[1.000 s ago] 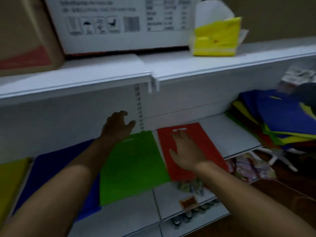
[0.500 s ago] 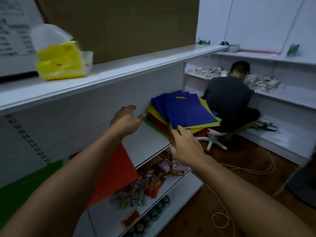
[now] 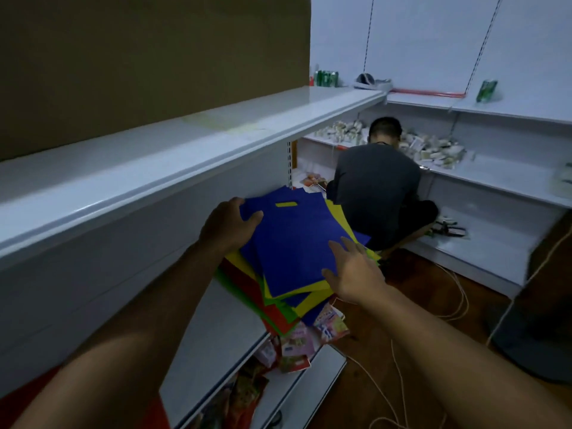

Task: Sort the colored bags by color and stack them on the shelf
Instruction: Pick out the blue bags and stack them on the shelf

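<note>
Both hands had come off the sorted red and green bags and swung right to the mixed pile (image 3: 288, 274), which lay fanned at the right end of the middle shelf (image 3: 216, 314), its lower edge overhanging the front. Your left hand (image 3: 229, 226) gripped the far left corner of the top blue bag (image 3: 297, 243), thumb over the fabric beside its handle slot; your right hand (image 3: 353, 274) hovered at the near right corner with fingers spread, holding nothing, and whether it touched the pile could not be told. Under the blue bag showed yellow, green, red and more blue sheets. You were judged to be at the pick-up step for the next bag; the next move probably called for peeling off the blue one alone, without dragging the sheets beneath off the shelf edge, then carrying it left to the blue stack, which lay out of view. Snack packets (image 3: 297, 345) lay on the shelf below. A second person (image 3: 377, 193) crouched by the far shelves. No writing or brand was legible anywhere; green cans (image 3: 326, 78) stood too far away to read.
</note>
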Motion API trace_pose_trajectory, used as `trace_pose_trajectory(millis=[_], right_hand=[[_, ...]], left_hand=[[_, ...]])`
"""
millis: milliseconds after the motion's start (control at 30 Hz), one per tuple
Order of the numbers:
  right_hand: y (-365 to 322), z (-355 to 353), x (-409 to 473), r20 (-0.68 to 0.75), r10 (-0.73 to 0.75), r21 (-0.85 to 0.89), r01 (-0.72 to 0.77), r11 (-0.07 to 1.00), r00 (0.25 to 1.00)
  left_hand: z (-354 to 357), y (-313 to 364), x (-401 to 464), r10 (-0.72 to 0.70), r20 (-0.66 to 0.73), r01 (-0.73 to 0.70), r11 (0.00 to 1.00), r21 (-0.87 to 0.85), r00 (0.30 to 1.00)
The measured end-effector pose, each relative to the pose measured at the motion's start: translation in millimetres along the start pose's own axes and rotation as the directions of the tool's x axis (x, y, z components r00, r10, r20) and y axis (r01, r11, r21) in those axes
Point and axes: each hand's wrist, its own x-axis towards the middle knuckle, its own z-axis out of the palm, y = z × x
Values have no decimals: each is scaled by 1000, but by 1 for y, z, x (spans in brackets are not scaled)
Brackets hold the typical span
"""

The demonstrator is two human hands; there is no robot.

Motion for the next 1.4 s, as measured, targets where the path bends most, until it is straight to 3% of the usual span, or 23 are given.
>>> trace_pose_trajectory(millis=[167, 267, 400, 600, 767, 967, 1167, 1400], right_hand=[[32, 17, 57, 117, 97, 53, -103, 993, 988], [47, 28, 85, 115, 88, 101, -100, 990, 989], [60, 47, 110, 133, 71, 27, -75, 997, 989], [51, 62, 110, 51, -64, 17, 63, 998, 997], [46, 55, 112, 45, -129, 133, 122, 984, 991], [58, 50, 123, 101, 4, 134, -18, 991, 995], [49, 46, 119, 48, -57, 161, 48, 986, 997], [55, 38, 123, 80, -37, 270, 14, 963, 996]], left_hand=[[38, -12, 42, -139, 133, 142, 990, -10, 981], [62, -23, 58, -215, 180, 226, 973, -42, 960], [92, -33, 68, -313, 219, 337, 938, -80, 924], [108, -35, 77, -413, 98, 425, 889, -172, 905], [100, -44, 84, -459, -23, 438, 861, -259, 888], [101, -42, 80, -481, 20, 454, 811, -369, 876], [99, -43, 74, -498, 62, 446, 704, -553, 865], [79, -40, 68, -336, 89, 311, 698, -645, 938]])
